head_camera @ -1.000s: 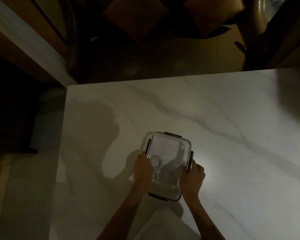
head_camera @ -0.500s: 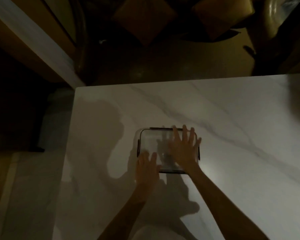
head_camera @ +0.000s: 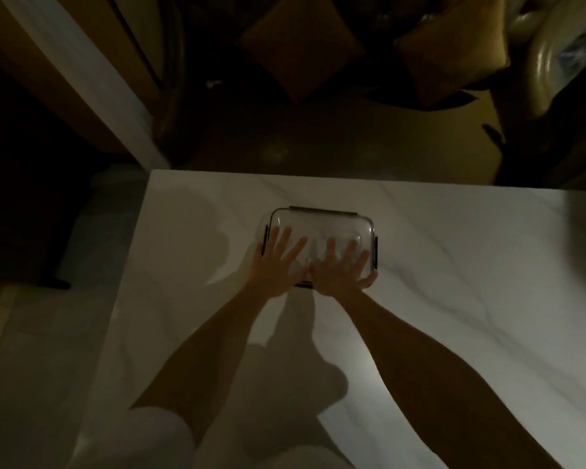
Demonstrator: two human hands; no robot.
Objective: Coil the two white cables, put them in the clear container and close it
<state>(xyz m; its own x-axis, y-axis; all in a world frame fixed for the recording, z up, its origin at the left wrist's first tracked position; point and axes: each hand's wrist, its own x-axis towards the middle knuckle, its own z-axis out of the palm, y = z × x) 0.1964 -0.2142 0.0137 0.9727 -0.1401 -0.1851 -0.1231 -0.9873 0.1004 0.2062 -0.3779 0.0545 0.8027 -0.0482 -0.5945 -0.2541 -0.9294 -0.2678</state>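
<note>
The clear container (head_camera: 318,220) with dark clip latches lies on the white marble table (head_camera: 454,265), its lid on top. My left hand (head_camera: 274,265) lies flat on the lid's left half, fingers spread and straight. My right hand (head_camera: 339,269) presses flat on the right half, its thumb at the right edge near the side latch. The white cables are hidden under my hands and the dim lid; I cannot make them out.
The table's far edge (head_camera: 318,176) runs just behind the container, and its left edge (head_camera: 129,282) lies near my left arm. Beyond are a dark floor, brown cushions (head_camera: 301,45) and a chair. The scene is dim.
Both hands left the container's sides and now lie flat on its lid. The container sits farther from me, turned so its long side faces me.
</note>
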